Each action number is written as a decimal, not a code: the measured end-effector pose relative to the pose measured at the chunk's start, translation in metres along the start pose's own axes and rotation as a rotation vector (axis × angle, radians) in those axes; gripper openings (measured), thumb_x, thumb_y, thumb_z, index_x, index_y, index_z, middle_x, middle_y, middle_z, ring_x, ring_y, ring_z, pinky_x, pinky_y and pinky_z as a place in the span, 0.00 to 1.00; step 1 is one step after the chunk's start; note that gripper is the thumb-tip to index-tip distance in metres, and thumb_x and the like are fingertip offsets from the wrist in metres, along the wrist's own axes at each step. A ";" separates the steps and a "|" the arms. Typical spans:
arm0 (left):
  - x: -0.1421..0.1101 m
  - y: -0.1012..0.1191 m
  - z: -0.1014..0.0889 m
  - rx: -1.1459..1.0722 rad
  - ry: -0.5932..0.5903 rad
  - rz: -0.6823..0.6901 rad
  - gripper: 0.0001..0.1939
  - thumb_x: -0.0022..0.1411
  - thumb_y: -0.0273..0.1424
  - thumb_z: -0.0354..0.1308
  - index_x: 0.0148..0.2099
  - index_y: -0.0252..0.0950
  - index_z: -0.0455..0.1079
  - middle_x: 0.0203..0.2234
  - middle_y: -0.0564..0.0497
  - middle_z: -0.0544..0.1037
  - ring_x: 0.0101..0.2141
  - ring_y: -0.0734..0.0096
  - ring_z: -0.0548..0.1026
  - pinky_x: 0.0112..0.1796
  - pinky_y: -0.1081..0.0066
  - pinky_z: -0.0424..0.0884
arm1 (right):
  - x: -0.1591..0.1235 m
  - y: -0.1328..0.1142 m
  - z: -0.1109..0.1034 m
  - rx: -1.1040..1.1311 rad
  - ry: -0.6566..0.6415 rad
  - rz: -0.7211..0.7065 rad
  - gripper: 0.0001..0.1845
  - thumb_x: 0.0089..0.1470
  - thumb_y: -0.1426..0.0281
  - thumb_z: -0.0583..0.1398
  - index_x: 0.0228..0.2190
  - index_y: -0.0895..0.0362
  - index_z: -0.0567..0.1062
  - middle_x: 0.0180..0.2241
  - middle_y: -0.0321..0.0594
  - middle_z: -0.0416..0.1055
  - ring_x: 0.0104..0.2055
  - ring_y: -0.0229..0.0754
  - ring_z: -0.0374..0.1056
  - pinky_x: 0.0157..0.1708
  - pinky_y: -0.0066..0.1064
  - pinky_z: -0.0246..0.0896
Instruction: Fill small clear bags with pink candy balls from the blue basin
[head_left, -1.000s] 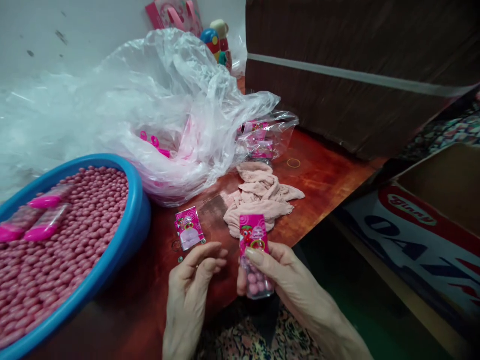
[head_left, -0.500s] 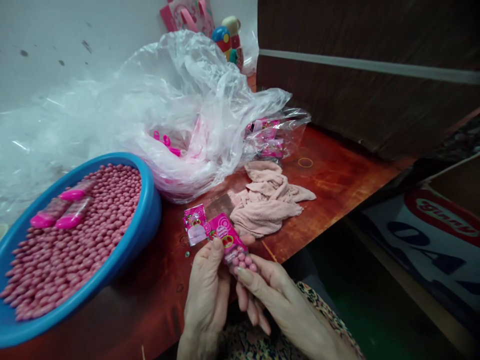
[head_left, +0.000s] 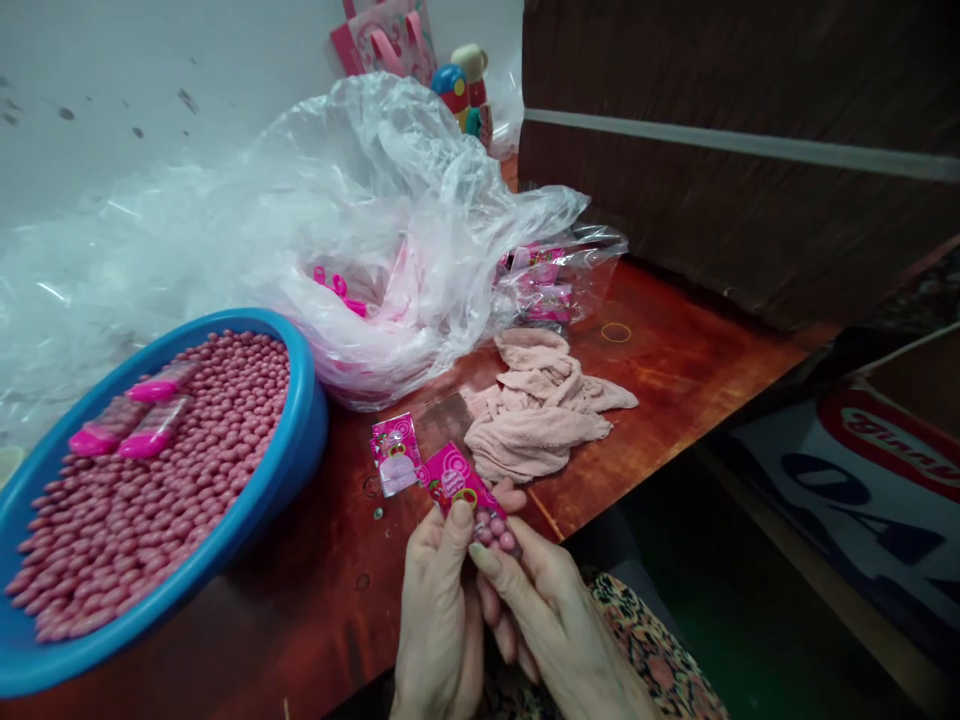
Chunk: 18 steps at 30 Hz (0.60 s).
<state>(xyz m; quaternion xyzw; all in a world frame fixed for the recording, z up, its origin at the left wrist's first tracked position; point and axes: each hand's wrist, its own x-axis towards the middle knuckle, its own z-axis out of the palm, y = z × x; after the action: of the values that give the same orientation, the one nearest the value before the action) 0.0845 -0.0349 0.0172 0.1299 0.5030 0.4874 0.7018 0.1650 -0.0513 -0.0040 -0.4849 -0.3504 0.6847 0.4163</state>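
Observation:
Both hands hold one small candy packet [head_left: 457,476], with a pink printed upper part and a clear lower part full of round pink candies. My left hand [head_left: 442,595] pinches it at the printed middle, thumb on top. Around the clear end, my right hand [head_left: 551,600] closes with its thumb by the candies. Just beyond the packet lie flat pink printed packets [head_left: 396,455] on the red-brown table [head_left: 330,600]. A crumpled pale pink cloth [head_left: 536,420] rests to their right.
A blue basin [head_left: 304,400] of pink candies [head_left: 172,480] stands at left, with three pink-capped clear tubes [head_left: 154,428] on top. Behind is a large clear plastic bag [head_left: 420,220] with pink pieces inside. A dark brown box [head_left: 712,200] borders the right; a printed carton [head_left: 862,480] sits below the edge.
My left thumb has moved down the packet, closer to the candies and to my right thumb. Both hands have shifted slightly right in view. The camera view has shifted slightly.

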 end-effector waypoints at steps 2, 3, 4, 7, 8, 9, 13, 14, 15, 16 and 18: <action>0.001 0.002 -0.003 0.000 -0.031 -0.023 0.18 0.55 0.40 0.61 0.41 0.29 0.73 0.16 0.56 0.69 0.11 0.86 0.60 0.14 0.82 0.64 | 0.004 0.003 0.001 0.095 -0.071 0.030 0.22 0.53 0.50 0.57 0.27 0.58 0.64 0.16 0.27 0.59 0.10 0.26 0.51 0.07 0.16 0.44; 0.001 0.002 -0.004 -0.004 -0.051 -0.035 0.19 0.55 0.40 0.61 0.42 0.29 0.73 0.15 0.56 0.68 0.11 0.85 0.60 0.14 0.81 0.65 | 0.006 0.005 0.002 0.137 -0.089 0.038 0.23 0.51 0.50 0.58 0.27 0.58 0.64 0.15 0.27 0.59 0.10 0.26 0.52 0.07 0.16 0.44; 0.001 0.002 -0.005 -0.009 -0.071 -0.040 0.19 0.56 0.40 0.60 0.44 0.29 0.72 0.13 0.57 0.67 0.11 0.84 0.61 0.14 0.81 0.65 | 0.007 0.006 0.002 0.170 -0.097 0.045 0.23 0.50 0.50 0.59 0.27 0.58 0.64 0.14 0.27 0.60 0.09 0.27 0.53 0.07 0.15 0.45; 0.001 0.002 -0.007 -0.010 -0.113 -0.029 0.20 0.59 0.40 0.57 0.48 0.31 0.71 0.09 0.59 0.62 0.10 0.81 0.62 0.15 0.80 0.65 | 0.010 0.007 0.004 0.221 -0.088 0.067 0.25 0.47 0.49 0.61 0.26 0.60 0.65 0.13 0.29 0.62 0.09 0.28 0.56 0.07 0.14 0.47; 0.001 0.001 -0.007 -0.002 -0.119 -0.031 0.20 0.59 0.40 0.57 0.48 0.31 0.70 0.08 0.59 0.61 0.10 0.80 0.62 0.15 0.80 0.65 | 0.011 0.007 0.004 0.232 -0.087 0.075 0.26 0.46 0.48 0.61 0.26 0.60 0.66 0.13 0.29 0.62 0.09 0.28 0.56 0.06 0.14 0.47; 0.001 0.001 -0.008 0.007 -0.120 -0.036 0.20 0.59 0.40 0.56 0.49 0.31 0.70 0.08 0.59 0.61 0.10 0.80 0.62 0.15 0.80 0.65 | 0.012 0.008 0.005 0.241 -0.084 0.080 0.27 0.45 0.48 0.62 0.26 0.60 0.66 0.12 0.30 0.62 0.09 0.28 0.56 0.06 0.14 0.46; 0.005 -0.003 -0.013 0.018 -0.104 -0.034 0.22 0.58 0.41 0.58 0.50 0.32 0.69 0.09 0.59 0.64 0.09 0.81 0.62 0.15 0.79 0.65 | 0.018 0.012 0.003 0.229 -0.054 0.062 0.28 0.44 0.47 0.62 0.29 0.61 0.68 0.12 0.29 0.61 0.09 0.29 0.57 0.06 0.14 0.47; 0.006 -0.004 -0.014 0.012 -0.102 -0.023 0.22 0.57 0.41 0.59 0.49 0.32 0.69 0.10 0.59 0.65 0.09 0.81 0.62 0.15 0.79 0.64 | 0.019 0.014 0.003 0.216 -0.047 0.051 0.29 0.44 0.47 0.62 0.30 0.62 0.68 0.12 0.29 0.61 0.09 0.29 0.57 0.07 0.14 0.47; 0.008 -0.006 -0.016 0.005 -0.101 -0.020 0.23 0.55 0.42 0.61 0.48 0.32 0.69 0.10 0.59 0.65 0.09 0.81 0.62 0.14 0.80 0.64 | 0.020 0.016 0.003 0.203 -0.042 0.042 0.29 0.45 0.46 0.61 0.30 0.62 0.69 0.12 0.30 0.61 0.09 0.29 0.57 0.07 0.15 0.48; 0.009 -0.007 -0.017 -0.003 -0.104 -0.028 0.24 0.53 0.43 0.62 0.47 0.32 0.70 0.09 0.59 0.64 0.09 0.81 0.62 0.14 0.80 0.62 | 0.020 0.017 0.003 0.191 -0.038 0.037 0.30 0.45 0.45 0.60 0.31 0.62 0.69 0.12 0.30 0.60 0.09 0.29 0.57 0.07 0.15 0.48; 0.011 -0.009 -0.017 -0.027 -0.101 -0.059 0.24 0.50 0.44 0.64 0.44 0.32 0.71 0.07 0.59 0.63 0.09 0.81 0.60 0.12 0.82 0.58 | 0.020 0.018 0.003 0.183 -0.016 0.041 0.31 0.45 0.44 0.60 0.32 0.62 0.71 0.12 0.29 0.59 0.10 0.28 0.55 0.09 0.15 0.47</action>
<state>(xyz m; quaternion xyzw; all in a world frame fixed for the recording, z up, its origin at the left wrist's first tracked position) 0.0755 -0.0356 -0.0036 0.1298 0.4640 0.4663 0.7420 0.1539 -0.0413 -0.0264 -0.4465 -0.2796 0.7259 0.4421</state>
